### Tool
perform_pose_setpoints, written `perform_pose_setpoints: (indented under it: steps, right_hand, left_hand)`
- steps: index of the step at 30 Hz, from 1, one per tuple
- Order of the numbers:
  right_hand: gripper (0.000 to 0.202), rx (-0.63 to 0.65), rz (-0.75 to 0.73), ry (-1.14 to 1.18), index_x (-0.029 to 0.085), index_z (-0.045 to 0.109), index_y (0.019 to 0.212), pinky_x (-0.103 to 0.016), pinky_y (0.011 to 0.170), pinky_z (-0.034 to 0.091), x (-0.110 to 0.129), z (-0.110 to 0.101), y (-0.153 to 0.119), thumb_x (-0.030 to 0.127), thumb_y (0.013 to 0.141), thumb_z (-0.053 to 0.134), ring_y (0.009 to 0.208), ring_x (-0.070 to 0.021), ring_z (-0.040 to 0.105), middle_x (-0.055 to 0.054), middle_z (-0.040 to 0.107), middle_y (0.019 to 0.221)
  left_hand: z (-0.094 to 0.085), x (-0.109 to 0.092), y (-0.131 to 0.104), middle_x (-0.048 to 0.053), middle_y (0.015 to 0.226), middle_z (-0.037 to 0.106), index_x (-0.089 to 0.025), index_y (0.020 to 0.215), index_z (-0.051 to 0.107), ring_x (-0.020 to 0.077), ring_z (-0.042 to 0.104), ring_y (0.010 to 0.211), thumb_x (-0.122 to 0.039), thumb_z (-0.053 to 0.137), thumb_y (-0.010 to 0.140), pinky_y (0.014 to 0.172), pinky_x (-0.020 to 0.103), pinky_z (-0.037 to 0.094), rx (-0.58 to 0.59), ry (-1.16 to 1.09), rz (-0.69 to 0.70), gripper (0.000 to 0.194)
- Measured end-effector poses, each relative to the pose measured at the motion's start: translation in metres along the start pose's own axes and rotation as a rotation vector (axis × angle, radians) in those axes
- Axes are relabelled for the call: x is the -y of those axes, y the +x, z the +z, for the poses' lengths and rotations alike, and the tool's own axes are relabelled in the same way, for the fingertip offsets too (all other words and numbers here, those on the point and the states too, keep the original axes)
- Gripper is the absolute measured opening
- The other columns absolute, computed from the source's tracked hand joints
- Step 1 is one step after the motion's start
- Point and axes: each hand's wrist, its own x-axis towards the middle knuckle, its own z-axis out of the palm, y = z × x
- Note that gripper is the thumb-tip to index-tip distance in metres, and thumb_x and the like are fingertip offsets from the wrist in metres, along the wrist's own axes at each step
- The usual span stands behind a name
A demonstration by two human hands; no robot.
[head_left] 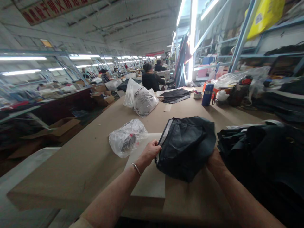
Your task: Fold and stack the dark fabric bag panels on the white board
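A dark fabric piece (186,147) with a light grey strip along its left edge is held up above the table. My left hand (150,152) pinches that left edge between thumb and fingers. At the fabric's lower right is my right hand (213,158), its fingers hidden behind or inside the cloth. Under the left part of the fabric lies a pale flat board (149,185). A clear plastic bag (128,137) with something dark in it rests at the board's upper left corner.
Brown table (78,171); a larger plastic bag (140,98), dark flat pieces (175,95), a small cup (197,94) and a blue bottle (207,94) stand farther back. A dark fabric heap (266,158) lies at right. People sit at machines beyond.
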Motion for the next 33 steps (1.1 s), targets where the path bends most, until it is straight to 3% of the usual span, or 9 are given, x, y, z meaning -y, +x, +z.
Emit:
perform_pose_setpoints:
  steps: [2, 5, 8, 10, 12, 16, 22, 26, 33]
  right_hand:
    - [0.048, -0.186, 0.024, 0.127, 0.016, 0.051, 0.112, -0.029, 0.067, 0.048, 0.010, -0.025, -0.010, 0.045, 0.074, 0.051, 0.080, -0.0180, 0.059, -0.008, 0.061, 0.097]
    - [0.043, -0.442, -0.182, 0.152, 0.022, 0.053, 0.113, -0.028, 0.078, 0.044, 0.039, -0.039, -0.032, 0.041, 0.075, 0.058, 0.088, -0.0150, 0.057, -0.003, 0.059, 0.101]
    - [0.032, -0.193, -0.302, -0.043, 0.020, 0.059, 0.103, -0.028, 0.082, 0.043, 0.063, -0.026, -0.056, 0.044, 0.082, 0.055, 0.094, -0.0171, 0.056, -0.004, 0.061, 0.099]
    - [0.039, 0.103, -0.192, -0.023, 0.018, 0.056, 0.104, -0.028, 0.076, 0.046, 0.066, -0.007, -0.066, 0.051, 0.083, 0.054, 0.089, -0.0181, 0.057, -0.005, 0.060, 0.095]
    - [0.045, 0.220, -0.102, 0.072, 0.017, 0.050, 0.104, -0.026, 0.070, 0.047, 0.057, 0.010, -0.070, 0.055, 0.080, 0.056, 0.081, -0.0166, 0.056, -0.004, 0.057, 0.087]
    - [0.045, 0.137, -0.002, 0.260, 0.018, 0.046, 0.100, -0.023, 0.062, 0.047, 0.032, 0.021, -0.071, 0.055, 0.078, 0.059, 0.070, -0.0137, 0.054, -0.001, 0.054, 0.080]
    - [0.056, 0.179, 0.034, 0.134, 0.013, 0.052, 0.113, -0.030, 0.087, 0.046, 0.022, 0.012, -0.083, 0.059, 0.080, 0.055, 0.099, -0.0225, 0.057, -0.010, 0.062, 0.103]
    - [0.053, 0.248, 0.016, 0.193, 0.014, 0.056, 0.115, -0.030, 0.090, 0.045, 0.016, 0.009, -0.086, 0.055, 0.081, 0.056, 0.110, -0.0252, 0.054, -0.011, 0.060, 0.117]
    - [0.049, 0.380, 0.044, 0.287, 0.015, 0.057, 0.114, -0.033, 0.089, 0.044, 0.010, 0.006, -0.086, 0.052, 0.081, 0.059, 0.102, -0.0238, 0.056, -0.009, 0.062, 0.109]
  left_hand:
    - [0.005, -0.004, -0.006, -0.004, 0.061, 0.034, -0.018, 0.069, 0.029, 0.0071, 0.035, 0.053, -0.016, 0.041, 0.064, 0.047, 0.018, 0.028, -0.025, -0.112, 0.011, 0.013]
    - [0.019, -0.021, -0.018, -0.004, 0.061, 0.039, -0.017, 0.071, 0.034, 0.0070, 0.038, 0.053, -0.014, 0.045, 0.062, 0.048, 0.017, 0.030, -0.033, -0.272, 0.022, 0.014]
    - [0.040, -0.046, -0.039, -0.001, 0.078, 0.056, -0.016, 0.090, 0.047, 0.0108, 0.052, 0.067, -0.012, 0.047, 0.065, 0.059, 0.020, 0.041, 0.035, -0.342, 0.110, 0.025]
    - [0.056, -0.058, -0.056, 0.001, 0.089, 0.060, -0.017, 0.104, 0.048, 0.0134, 0.056, 0.077, -0.011, 0.047, 0.069, 0.068, 0.023, 0.044, 0.077, -0.259, 0.207, 0.035]
    - [0.071, -0.063, -0.072, 0.002, 0.093, 0.061, -0.019, 0.109, 0.048, 0.0161, 0.058, 0.083, -0.013, 0.049, 0.072, 0.074, 0.026, 0.045, 0.100, -0.106, 0.274, 0.037]
    - [0.087, -0.054, -0.090, 0.009, 0.113, 0.059, -0.019, 0.120, 0.046, 0.0243, 0.057, 0.099, -0.021, 0.056, 0.074, 0.084, 0.033, 0.045, 0.134, 0.106, 0.325, 0.047]
    - [0.093, -0.033, -0.088, 0.012, 0.108, 0.059, -0.017, 0.121, 0.045, 0.0256, 0.061, 0.094, -0.023, 0.053, 0.076, 0.077, 0.033, 0.049, 0.172, 0.189, 0.427, 0.046]
    - [0.096, -0.022, -0.085, 0.008, 0.100, 0.062, -0.019, 0.119, 0.048, 0.0199, 0.062, 0.086, -0.029, 0.051, 0.082, 0.071, 0.026, 0.048, 0.174, 0.086, 0.519, 0.039]
    - [0.100, 0.006, -0.084, 0.009, 0.096, 0.062, -0.019, 0.115, 0.055, 0.0157, 0.060, 0.087, -0.034, 0.033, 0.093, 0.075, 0.022, 0.047, 0.159, -0.059, 0.615, 0.034]
